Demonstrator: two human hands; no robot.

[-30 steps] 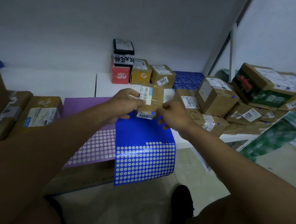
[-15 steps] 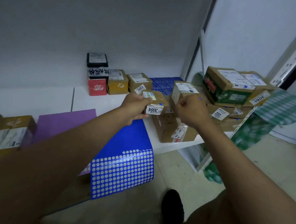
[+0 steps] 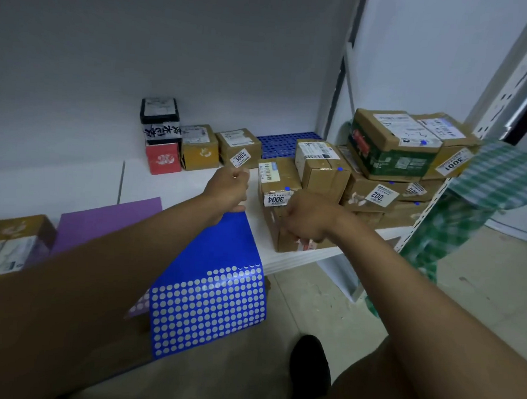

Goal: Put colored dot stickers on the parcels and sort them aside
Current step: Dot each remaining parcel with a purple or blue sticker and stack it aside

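- While both arms reach out over the white shelf (image 3: pixel 177 182), the small brown cardboard parcel tagged 3004 (image 3: pixel 277 181) sits on top of another brown carton (image 3: pixel 291 234), at the left edge of the parcel heap on the right.
- A blue dot sticker (image 3: pixel 287 188) shows on that small parcel's top near its front edge, so I'd call the labelling done for this one.
- Left hand (image 3: pixel 227 190) hangs just left of the parcel, fingers curled into a loose fist; whether it pinches anything I cannot tell.
- Right hand (image 3: pixel 308 220) is low in front of the carton underneath, fingers curled too, and what they close on, if anything, is hidden.
- Blue sticker sheet (image 3: pixel 211 288) droops over the near shelf edge, many dots gone, lying partly over a purple sticker sheet (image 3: pixel 102 218) to its left.
- Far back stand a black box (image 3: pixel 159 117) on a red box (image 3: pixel 163 158), plus more brown cartons; those look unsorted.
- Handling call: this small parcel looks light and stiff, taped smooth on top, so a one-handed grip across its two side faces should do.
- Watch the perch, though: it sits near the lower carton's edge, and a careless nudge could tip it off.
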